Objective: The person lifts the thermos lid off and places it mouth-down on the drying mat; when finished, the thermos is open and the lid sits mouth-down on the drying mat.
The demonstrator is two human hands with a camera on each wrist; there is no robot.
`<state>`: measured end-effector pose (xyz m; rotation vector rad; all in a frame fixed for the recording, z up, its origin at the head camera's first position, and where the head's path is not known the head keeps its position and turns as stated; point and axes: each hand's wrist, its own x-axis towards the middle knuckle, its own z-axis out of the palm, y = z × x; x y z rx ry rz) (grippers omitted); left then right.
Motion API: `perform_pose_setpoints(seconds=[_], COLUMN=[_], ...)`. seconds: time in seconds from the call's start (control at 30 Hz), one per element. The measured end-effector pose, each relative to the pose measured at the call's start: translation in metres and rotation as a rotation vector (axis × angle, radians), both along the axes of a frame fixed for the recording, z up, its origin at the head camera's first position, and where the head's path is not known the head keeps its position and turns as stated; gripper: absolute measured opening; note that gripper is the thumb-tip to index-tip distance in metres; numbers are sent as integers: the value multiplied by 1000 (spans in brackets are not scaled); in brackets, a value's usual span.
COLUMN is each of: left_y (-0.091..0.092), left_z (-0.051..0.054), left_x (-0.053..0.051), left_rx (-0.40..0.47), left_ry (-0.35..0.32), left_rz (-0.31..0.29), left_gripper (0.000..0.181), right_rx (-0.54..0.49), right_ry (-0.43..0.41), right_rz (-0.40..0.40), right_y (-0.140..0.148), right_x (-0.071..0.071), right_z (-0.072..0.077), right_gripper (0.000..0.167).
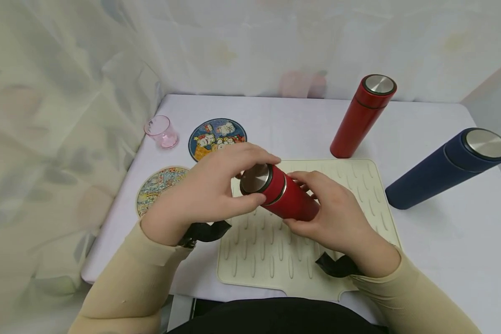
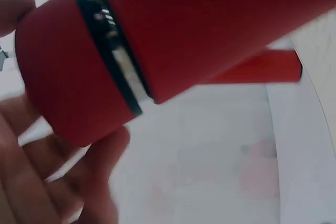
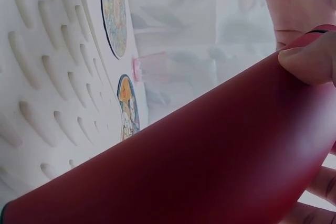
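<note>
A red thermos flask (image 1: 298,202) is held tilted over a cream ridged mat (image 1: 254,264), its steel-topped lid (image 1: 255,178) towards the left. My left hand (image 1: 210,185) grips that lid with thumb and fingers. Lower down, my right hand (image 1: 338,211) grips the flask's body, thumb on the near side. In the left wrist view a silvery neck band (image 2: 126,66) shows in a narrow gap between the lid (image 2: 73,72) and the body (image 2: 210,24). The right wrist view is largely filled by the red body (image 3: 199,156); some fingers of the right hand are hidden behind it.
Another red flask (image 1: 356,123) stands behind the mat, and a dark blue flask (image 1: 438,171) stands at the right. Left of the mat are a pink glass (image 1: 163,134), a blue cartoon coaster (image 1: 204,137) and a multicoloured coaster (image 1: 160,185). Pale curtains (image 1: 234,46) border the table.
</note>
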<state>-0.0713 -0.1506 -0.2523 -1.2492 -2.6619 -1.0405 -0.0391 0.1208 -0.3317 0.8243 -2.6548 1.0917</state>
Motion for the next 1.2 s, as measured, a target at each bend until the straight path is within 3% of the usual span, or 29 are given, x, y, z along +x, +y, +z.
perform_pose_setpoints(seconds=[0.1,0.17,0.23,0.37,0.47,0.6,0.8,0.87,0.93,1.07,1.13,1.2], left_y=[2,2,-1,-6,-6,-4,0,0,-2,-9,-11,-11], left_z=[1,1,0,-2,-5,-6,-3,-2,-3,-4,-4,-5], left_x=[2,3,3,3,3,1,3,4,4,3,3,2], left_rx=[-108,-136,-102,-11,-4,10,-90,-117,-99,-23,-12,-11], left_ry=[39,62,61,6,-10,-1,31,47,42,-3,-24,-30], left_rz=[149,165,96,-118,-148,-85,140,166,118,-66,-111,-118], left_gripper=[53,59,59,62,65,55,61,67,70,65,63,61], right_rx=[6,9,11,16,18,23,25,29,35,39,41,41], right_ry=[0,6,16,37,47,49,52,54,57,73,78,75], right_rz=[-6,-10,-15,-24,-28,-28,-21,-19,-20,-28,-30,-30], right_y=[0,0,0,0,0,0,-1,-1,-1,0,1,0], right_x=[0,0,-1,-2,-2,-2,-1,-1,-1,-3,-3,-3], right_z=[0,-1,-1,-2,-2,-2,-1,-2,-2,-2,-2,-2], right_gripper=[81,80,79,79,79,81,80,79,79,79,79,80])
